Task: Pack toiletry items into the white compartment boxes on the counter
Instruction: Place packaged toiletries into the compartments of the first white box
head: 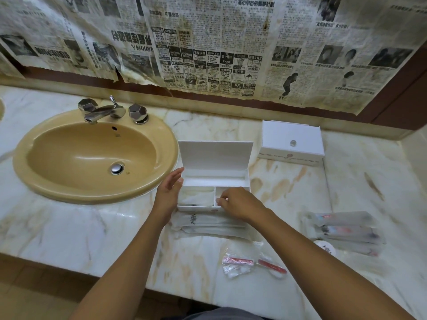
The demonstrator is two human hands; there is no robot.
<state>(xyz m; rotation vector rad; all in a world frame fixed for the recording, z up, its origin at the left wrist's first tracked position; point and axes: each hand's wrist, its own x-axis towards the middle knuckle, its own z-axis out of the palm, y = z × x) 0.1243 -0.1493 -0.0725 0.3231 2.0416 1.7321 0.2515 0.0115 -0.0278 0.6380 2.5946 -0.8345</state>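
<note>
Resting on counter (69, 227): two white boxes, open box (215, 158), closed box (291, 139).

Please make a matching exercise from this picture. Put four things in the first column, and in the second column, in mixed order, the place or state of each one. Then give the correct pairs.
Things:
1. open white box
2. closed white box
3. right hand
4. red-labelled clear packets

Places or states:
A. at the back of the counter, by the wall, lid shut
B. over the front right compartment of the open box
C. on the counter near its front edge, between the two forearms
D. beside the sink, lid raised

Pairs: 1-D, 2-A, 3-B, 4-C
</note>
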